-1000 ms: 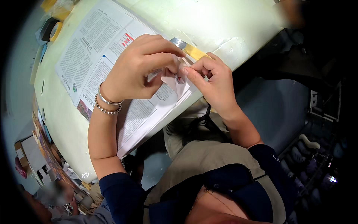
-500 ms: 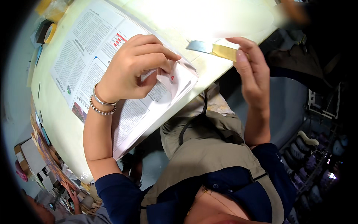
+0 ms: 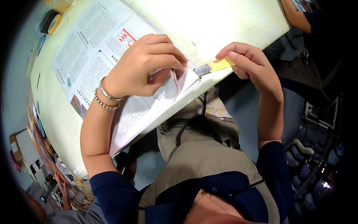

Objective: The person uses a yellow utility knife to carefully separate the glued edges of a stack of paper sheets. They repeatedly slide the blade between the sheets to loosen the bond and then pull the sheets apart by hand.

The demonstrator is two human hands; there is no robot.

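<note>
2 hands, both in use. Left hand [image 3: 149, 67]: fingers [image 3: 167, 59] curled, pinching the raised edge of the papers [image 3: 85, 56] near their right corner; thumb mostly tucked under, exact sheet count between the fingers can't be told. Right hand [image 3: 251, 65]: fingers [image 3: 228, 50] grasping 1 knife [image 3: 223, 64] by its yellow handle, thumb on top. Grey blade points left, its end right at the corner of the papers; can't tell if touching or just above. Knife sits above the near edge of the surface [image 3: 238, 22].

Papers: 1 stack, printed, several sheets, lying slanted on the left and middle of the surface, near side along its edge. Number of sheets too fine to count. 1 red printed block on the top sheet, just beyond the left hand.

Left wrist: 2 pieces, 1 silver bangle [image 3: 104, 91] and 1 bead bracelet [image 3: 106, 106]. 1 apron [image 3: 197, 153], tan, over a dark blue top.

Far left of the surface: 1 tape roll [image 3: 55, 23], yellow, next to 1 black box [image 3: 47, 19].

2 other people, partly in view: 1 bare arm [image 3: 298, 18] with a dark sleeve at top right, 1 grey sleeve [image 3: 76, 214] at lower left.
</note>
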